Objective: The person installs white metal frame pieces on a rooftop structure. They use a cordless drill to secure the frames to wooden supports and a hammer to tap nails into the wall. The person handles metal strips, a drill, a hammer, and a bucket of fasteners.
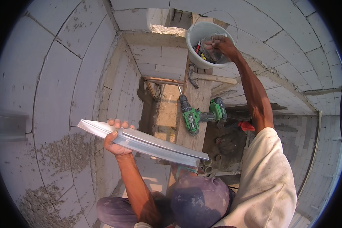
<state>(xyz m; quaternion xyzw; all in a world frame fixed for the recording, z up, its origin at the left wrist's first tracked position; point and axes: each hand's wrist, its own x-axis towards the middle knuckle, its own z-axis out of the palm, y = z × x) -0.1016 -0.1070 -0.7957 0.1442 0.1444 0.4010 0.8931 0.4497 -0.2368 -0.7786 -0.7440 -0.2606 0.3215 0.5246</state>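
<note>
My left hand (119, 140) grips a long silvery metal channel profile (155, 147) near its left end; a second, shorter strip appears to lie along it. The profile slants across in front of my knees. At the far side, my right hand (221, 45) is inside a pale bucket (197, 60) with a thin wire handle. Its fingers are drawn together; whatever they hold is too small to make out. Clear plastic and small red and yellow items show in the bucket beside that hand.
On a narrow wooden plank (191, 141) lie a green and black cordless drill (193, 117) and a claw hammer (216, 78), both close to the bucket. Grey block walls (59, 83) rise on either side. Below the plank is a drop, with round containers (208, 162) on the lower level.
</note>
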